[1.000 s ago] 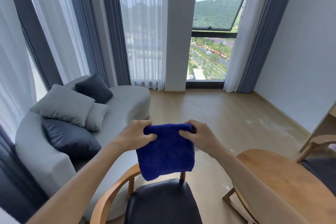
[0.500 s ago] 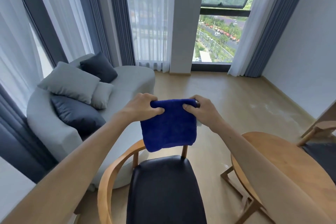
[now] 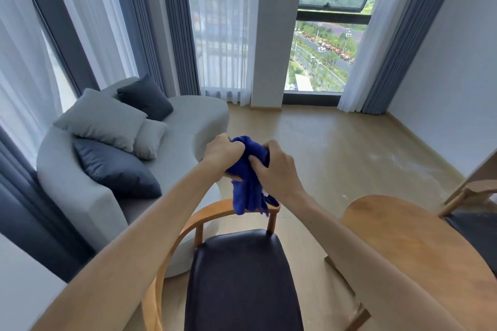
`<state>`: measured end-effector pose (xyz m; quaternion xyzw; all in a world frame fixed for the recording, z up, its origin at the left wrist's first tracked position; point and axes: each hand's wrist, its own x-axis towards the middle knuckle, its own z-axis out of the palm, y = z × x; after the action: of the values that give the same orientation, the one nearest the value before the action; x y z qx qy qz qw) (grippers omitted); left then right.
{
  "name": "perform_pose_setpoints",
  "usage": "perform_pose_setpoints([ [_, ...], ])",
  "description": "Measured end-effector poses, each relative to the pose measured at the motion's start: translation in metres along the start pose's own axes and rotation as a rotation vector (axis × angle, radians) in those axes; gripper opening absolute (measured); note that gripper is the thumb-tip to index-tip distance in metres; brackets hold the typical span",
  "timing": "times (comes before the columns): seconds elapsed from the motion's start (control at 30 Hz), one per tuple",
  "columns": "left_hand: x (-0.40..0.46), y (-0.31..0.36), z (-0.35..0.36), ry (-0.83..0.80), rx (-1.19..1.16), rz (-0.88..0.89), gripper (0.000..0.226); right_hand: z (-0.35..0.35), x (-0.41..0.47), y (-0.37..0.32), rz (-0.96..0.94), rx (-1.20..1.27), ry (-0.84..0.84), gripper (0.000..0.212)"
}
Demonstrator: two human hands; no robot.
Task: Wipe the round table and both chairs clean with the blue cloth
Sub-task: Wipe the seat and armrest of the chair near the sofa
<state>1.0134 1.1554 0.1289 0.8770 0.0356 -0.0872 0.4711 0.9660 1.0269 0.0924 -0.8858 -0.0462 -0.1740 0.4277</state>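
The blue cloth (image 3: 248, 183) is bunched up in the air between my two hands, its lower end hanging just over the curved wooden back of the near chair. My left hand (image 3: 222, 154) grips its upper left part and my right hand (image 3: 274, 169) grips it from the right. The near chair (image 3: 236, 277) has a dark padded seat and stands right below me. The round wooden table (image 3: 408, 244) is at the lower right, partly behind my right forearm. A second chair (image 3: 473, 204) shows at the right edge beyond the table.
A grey curved sofa (image 3: 88, 196) with several light and dark cushions fills the left side, close behind the near chair. Tall windows with sheer curtains (image 3: 223, 24) line the far wall. Bare wooden floor (image 3: 349, 148) stretches ahead toward a white wall on the right.
The cloth, held flat and spread between both hands before, is now crumpled into a bunch as my hands came together. The view has tilted further down.
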Motion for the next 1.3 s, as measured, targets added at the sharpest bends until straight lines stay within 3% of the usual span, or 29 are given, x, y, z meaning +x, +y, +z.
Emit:
perform_pose_setpoints([
  [0.1,-0.001,0.0,-0.008,-0.105,-0.079,-0.028,0.013,-0.008,0.008,0.004,-0.001,0.006,0.058,0.006],
  [0.23,0.003,-0.004,-0.025,-0.181,0.245,0.178,0.016,-0.024,0.019,0.018,-0.015,0.007,0.014,0.009],
  [0.4,0.005,-0.01,-0.039,-0.296,0.497,0.42,0.017,-0.043,0.025,0.025,-0.041,0.091,-0.209,0.016],
  [0.57,0.008,-0.014,-0.036,-0.264,0.559,0.567,0.028,-0.048,0.026,0.025,-0.071,0.057,-0.285,0.018],
  [0.73,0.012,-0.015,-0.033,-0.094,0.865,0.709,0.034,-0.055,0.029,0.02,-0.156,-0.204,-0.478,0.029],
  [0.9,0.015,-0.017,-0.027,-0.027,0.787,0.682,0.028,-0.045,0.031,0.019,-0.205,-0.28,-0.436,0.021],
  [1.07,0.02,-0.022,-0.028,-0.177,0.61,0.658,0.008,-0.04,0.034,0.019,-0.241,-0.238,-0.398,0.02],
  [1.17,0.022,-0.024,-0.023,-0.175,0.533,0.675,0.023,-0.036,0.036,0.018,-0.271,-0.209,-0.391,0.019],
  [1.3,0.019,-0.021,-0.02,-0.183,0.432,0.714,0.018,-0.032,0.04,0.017,-0.331,-0.201,-0.384,0.018],
])
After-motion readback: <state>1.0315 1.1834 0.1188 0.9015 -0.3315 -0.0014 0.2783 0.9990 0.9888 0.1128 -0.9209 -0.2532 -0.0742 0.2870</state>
